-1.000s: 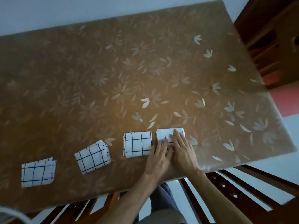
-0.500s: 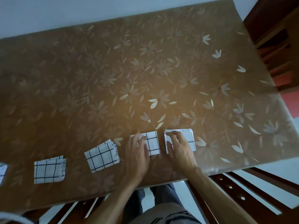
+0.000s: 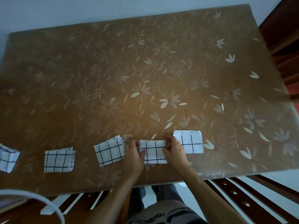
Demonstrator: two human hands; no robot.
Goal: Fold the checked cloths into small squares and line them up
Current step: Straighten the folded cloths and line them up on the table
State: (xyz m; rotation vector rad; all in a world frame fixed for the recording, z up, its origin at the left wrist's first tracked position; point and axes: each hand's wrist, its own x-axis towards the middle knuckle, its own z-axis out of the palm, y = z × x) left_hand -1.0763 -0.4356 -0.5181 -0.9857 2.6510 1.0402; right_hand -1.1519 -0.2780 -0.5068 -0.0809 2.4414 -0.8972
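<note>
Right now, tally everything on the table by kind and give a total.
Folded checked cloths: 5 (far-left cloth, cut by the frame; second cloth; tilted cloth; held cloth; right-end cloth)
Hands: 2 (left hand, right hand, both gripping the held cloth)
Total: 7

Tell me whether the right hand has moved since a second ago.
Yes. The right hand has shifted left, off the rightmost folded white checked cloth, which lies where it was, onto the right edge of the neighbouring folded checked cloth.
</note>
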